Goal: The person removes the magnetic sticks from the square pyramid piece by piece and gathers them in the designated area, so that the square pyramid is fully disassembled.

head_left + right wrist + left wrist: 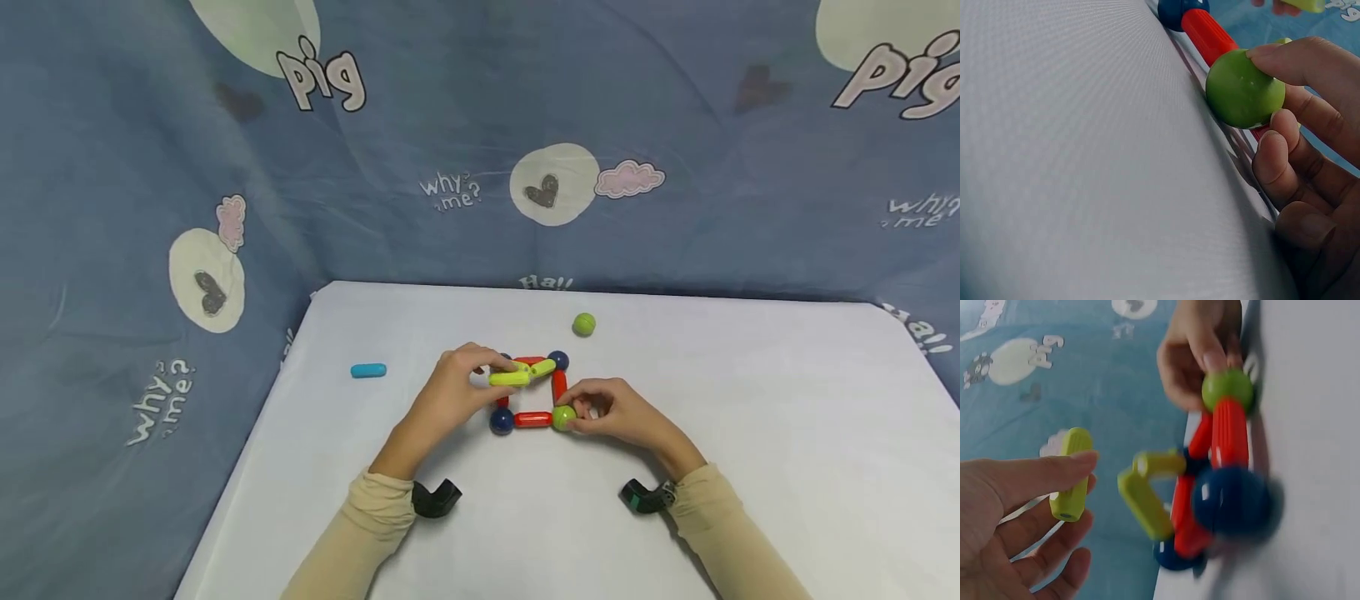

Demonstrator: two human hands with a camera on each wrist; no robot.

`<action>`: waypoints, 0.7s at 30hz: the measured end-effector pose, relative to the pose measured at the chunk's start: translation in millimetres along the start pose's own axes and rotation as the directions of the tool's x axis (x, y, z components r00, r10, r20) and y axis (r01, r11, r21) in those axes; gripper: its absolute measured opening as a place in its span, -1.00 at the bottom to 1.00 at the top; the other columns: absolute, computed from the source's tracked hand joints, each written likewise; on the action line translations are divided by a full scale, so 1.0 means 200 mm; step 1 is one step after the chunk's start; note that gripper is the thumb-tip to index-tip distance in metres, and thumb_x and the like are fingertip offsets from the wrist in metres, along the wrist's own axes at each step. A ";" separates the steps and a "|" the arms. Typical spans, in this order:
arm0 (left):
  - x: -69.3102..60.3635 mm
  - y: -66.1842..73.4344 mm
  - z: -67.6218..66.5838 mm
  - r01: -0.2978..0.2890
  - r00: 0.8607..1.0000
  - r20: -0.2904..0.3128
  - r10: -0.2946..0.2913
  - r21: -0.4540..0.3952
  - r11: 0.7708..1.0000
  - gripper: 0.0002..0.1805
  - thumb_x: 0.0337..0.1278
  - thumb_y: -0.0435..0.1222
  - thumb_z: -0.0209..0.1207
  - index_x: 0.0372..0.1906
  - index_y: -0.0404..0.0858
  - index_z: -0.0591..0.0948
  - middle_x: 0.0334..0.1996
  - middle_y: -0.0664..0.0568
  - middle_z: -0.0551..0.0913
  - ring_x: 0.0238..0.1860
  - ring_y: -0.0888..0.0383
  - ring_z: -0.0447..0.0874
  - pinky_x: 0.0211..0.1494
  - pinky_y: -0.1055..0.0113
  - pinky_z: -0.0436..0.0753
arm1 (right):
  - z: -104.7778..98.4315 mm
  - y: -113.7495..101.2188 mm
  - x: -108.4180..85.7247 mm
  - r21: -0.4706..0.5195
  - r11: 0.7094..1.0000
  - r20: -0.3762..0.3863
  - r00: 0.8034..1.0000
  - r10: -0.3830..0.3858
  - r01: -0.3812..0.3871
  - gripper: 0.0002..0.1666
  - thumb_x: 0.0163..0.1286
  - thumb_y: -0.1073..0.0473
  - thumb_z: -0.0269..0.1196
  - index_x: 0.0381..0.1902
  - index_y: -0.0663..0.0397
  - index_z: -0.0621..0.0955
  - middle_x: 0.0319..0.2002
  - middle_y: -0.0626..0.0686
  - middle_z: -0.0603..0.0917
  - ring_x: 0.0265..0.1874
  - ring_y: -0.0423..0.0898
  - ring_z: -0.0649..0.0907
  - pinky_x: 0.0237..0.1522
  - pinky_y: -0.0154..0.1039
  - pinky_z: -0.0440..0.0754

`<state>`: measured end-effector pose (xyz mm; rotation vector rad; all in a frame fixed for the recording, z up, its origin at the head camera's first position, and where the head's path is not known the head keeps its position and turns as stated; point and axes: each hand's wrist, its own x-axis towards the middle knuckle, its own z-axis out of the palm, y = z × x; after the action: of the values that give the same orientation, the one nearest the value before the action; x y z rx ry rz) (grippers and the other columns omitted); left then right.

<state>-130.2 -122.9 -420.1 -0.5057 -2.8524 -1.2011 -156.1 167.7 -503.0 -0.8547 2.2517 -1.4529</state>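
Note:
My left hand pinches a yellow-green rod between thumb and fingers, above the left side of a square frame. Red rods form the frame's sides, with dark blue balls at three corners. A green ball makes up the near right corner, and my right hand grips it with thumb and fingertips. In the left wrist view two more yellow-green rods rise from the back blue balls and meet in a peak. The held rod is apart from them there.
A blue rod lies on the white table to the left. Behind the frame sits a loose green ball. A printed blue cloth hangs behind and along the left of the table.

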 end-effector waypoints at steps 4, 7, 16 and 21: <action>-0.03 -0.12 -0.08 0.038 0.999 -0.040 -0.036 0.064 0.997 -0.71 -0.01 -0.33 0.55 -0.13 -0.05 0.81 -0.12 0.12 0.80 0.02 0.08 0.66 0.17 0.05 0.57 | 0.00 -0.01 0.00 -0.003 1.000 0.007 1.000 0.003 -0.003 -0.71 0.28 0.21 0.49 -0.04 -0.06 0.75 -0.40 -0.03 0.60 -0.37 -0.13 0.52 -0.36 -0.38 0.45; -0.05 -0.22 -0.16 0.041 0.996 -0.079 -0.034 0.083 0.996 -0.72 -0.05 -0.38 0.55 -0.16 -0.12 0.81 -0.14 0.05 0.81 0.05 -0.02 0.67 0.21 -0.04 0.58 | -0.01 -0.01 0.01 -0.006 1.000 0.009 1.000 0.003 -0.003 -0.71 0.27 0.21 0.50 -0.04 -0.06 0.76 -0.40 -0.01 0.60 -0.37 -0.12 0.52 -0.35 -0.39 0.45; -0.05 -0.46 -0.21 0.153 0.983 -0.124 -0.136 0.145 0.977 -0.72 -0.03 -0.45 0.52 -0.14 -0.21 0.81 -0.07 -0.09 0.81 0.12 -0.17 0.64 0.32 -0.16 0.45 | -0.02 0.00 -0.01 0.001 1.000 0.005 1.000 0.022 -0.022 -0.71 0.27 0.22 0.50 -0.04 -0.05 0.76 -0.40 -0.02 0.60 -0.37 -0.13 0.52 -0.36 -0.39 0.45; -0.04 -0.49 -0.20 0.152 0.985 -0.119 -0.128 0.218 0.964 -0.74 -0.06 -0.45 0.53 -0.19 -0.22 0.81 -0.10 -0.11 0.83 0.10 -0.17 0.65 0.30 -0.20 0.40 | -0.01 0.01 -0.02 0.011 0.999 0.000 1.000 0.030 -0.030 -0.70 0.28 0.23 0.49 -0.03 -0.04 0.76 -0.39 -0.02 0.60 -0.36 -0.13 0.53 -0.36 -0.38 0.45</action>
<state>-156.1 -216.5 -461.4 -0.2294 -2.9239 -0.8699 -154.1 173.0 -503.2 -0.8141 2.2451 -1.4500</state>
